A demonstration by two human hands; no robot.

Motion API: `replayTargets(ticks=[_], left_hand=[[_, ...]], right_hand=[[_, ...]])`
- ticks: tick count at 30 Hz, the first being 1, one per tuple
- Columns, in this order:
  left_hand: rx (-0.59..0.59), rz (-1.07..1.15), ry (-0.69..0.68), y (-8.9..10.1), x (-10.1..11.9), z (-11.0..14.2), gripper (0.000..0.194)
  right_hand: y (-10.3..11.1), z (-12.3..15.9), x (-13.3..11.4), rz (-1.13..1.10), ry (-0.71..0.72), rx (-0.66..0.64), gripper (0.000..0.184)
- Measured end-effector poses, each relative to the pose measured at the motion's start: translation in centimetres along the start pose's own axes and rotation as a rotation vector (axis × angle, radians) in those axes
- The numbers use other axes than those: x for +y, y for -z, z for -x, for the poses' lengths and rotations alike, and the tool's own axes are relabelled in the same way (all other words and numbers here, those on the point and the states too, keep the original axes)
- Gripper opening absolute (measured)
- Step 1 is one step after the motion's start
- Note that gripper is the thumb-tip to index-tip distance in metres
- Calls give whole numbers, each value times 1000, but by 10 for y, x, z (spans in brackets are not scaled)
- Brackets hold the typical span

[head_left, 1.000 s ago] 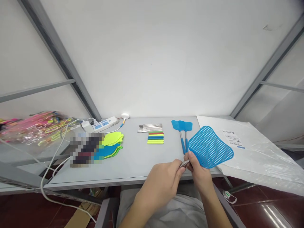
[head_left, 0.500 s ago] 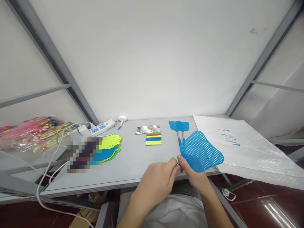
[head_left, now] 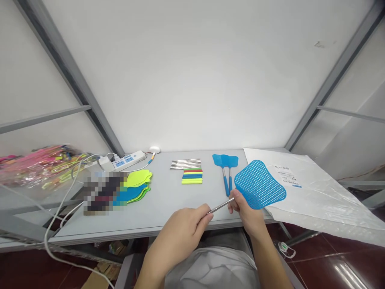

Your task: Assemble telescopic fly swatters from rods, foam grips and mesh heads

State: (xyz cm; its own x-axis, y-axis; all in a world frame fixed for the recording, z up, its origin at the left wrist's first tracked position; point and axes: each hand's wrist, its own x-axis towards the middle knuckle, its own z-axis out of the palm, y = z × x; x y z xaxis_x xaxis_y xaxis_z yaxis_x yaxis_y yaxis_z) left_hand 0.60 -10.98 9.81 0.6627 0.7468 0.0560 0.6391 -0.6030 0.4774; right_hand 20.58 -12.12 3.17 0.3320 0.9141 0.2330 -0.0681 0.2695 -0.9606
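Note:
My right hand [head_left: 248, 212] grips a blue perforated fly swatter head [head_left: 261, 185] by its neck, with thumb and fingers closed on it. A thin metal rod [head_left: 221, 205] runs from there, slanting down to the left. My left hand [head_left: 188, 228] is closed around the rod's other end, which is hidden in the fist. Just beyond my right hand, two blue fly swatters [head_left: 226, 170] with metal shafts and blue handles lie on the table [head_left: 168, 204].
Several metal rods [head_left: 185, 163] and coloured handle tubes [head_left: 192, 176] lie mid-table. Left of them are stacked yellow, blue and green swatter heads [head_left: 136, 188] and a power strip [head_left: 129, 160]. A white plastic package [head_left: 288, 196] covers the right end. Bagged colourful items [head_left: 45, 166] sit far left.
My left hand has moved left and down, away from the right hand, and a length of metal rod now shows between them. The swatter head has shifted slightly right and turned.

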Motion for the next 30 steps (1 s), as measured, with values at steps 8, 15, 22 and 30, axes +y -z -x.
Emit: replayTargets(ticks=[8, 15, 22, 30], left_hand=[[86, 32, -25, -17, 3, -5, 27], [-25, 48, 9, -2, -19, 2, 30], [-69, 114, 105, 27, -49, 19, 36], [16, 116, 116, 20, -39, 14, 34]], right_hand=[[-28, 10, -2, 116, 56, -229, 54], [-11, 7, -17, 188, 80, -233, 45], [41, -12, -10, 10, 140, 83, 48], [22, -9, -9, -113, 116, 170, 43]])
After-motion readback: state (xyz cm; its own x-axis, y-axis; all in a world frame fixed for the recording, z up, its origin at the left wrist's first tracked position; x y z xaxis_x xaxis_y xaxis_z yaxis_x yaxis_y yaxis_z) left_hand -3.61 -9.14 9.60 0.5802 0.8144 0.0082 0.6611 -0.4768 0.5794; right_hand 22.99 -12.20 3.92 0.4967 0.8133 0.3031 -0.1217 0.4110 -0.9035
